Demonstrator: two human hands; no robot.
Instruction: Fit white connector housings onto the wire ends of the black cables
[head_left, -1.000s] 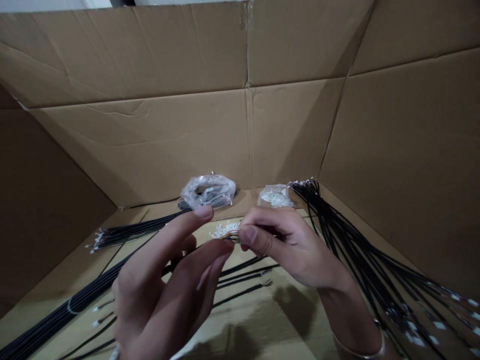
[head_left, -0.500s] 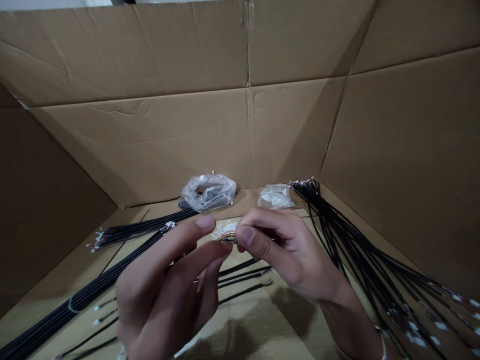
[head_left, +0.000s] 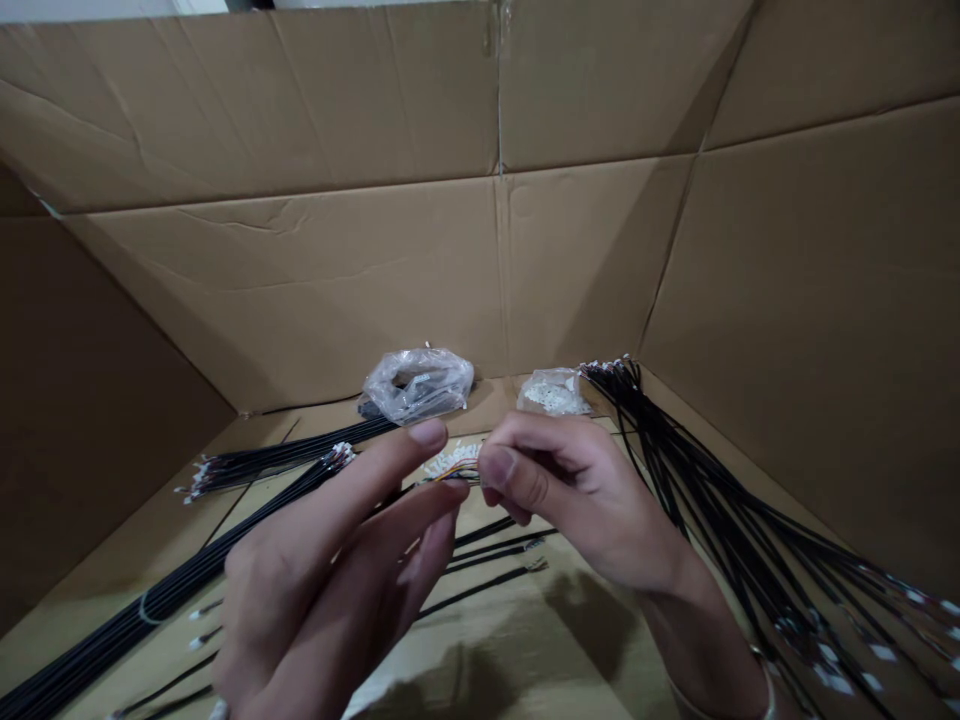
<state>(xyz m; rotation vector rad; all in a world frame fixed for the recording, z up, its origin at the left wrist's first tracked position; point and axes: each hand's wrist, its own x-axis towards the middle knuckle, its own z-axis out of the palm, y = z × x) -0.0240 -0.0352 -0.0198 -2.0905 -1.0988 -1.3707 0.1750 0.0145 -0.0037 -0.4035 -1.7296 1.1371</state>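
Observation:
My left hand (head_left: 337,560) has its upper finger lifted away, while the lower fingers hold a thin cable. Coloured wires (head_left: 457,468), yellow and reddish among them, come out over those lower fingertips. My right hand (head_left: 555,480) pinches the far ends of these wires between thumb and bent forefinger. Those wire ends, and anything fitted on them, are hidden by the fingers. Just behind the wires lies a small pile of white connector housings (head_left: 455,456) on the board.
Black cables (head_left: 495,585) with bare wire ends lie under my hands. Bundled cables (head_left: 225,540) stretch along the left, and a fanned bunch (head_left: 720,510) along the right. A clear bag (head_left: 420,385) and a bag of white pieces (head_left: 553,393) rest by the cardboard wall (head_left: 360,240).
Both hands have shifted slightly to the right. A little more of the coloured wires shows between them, and my left hand's upper finger has risen slightly.

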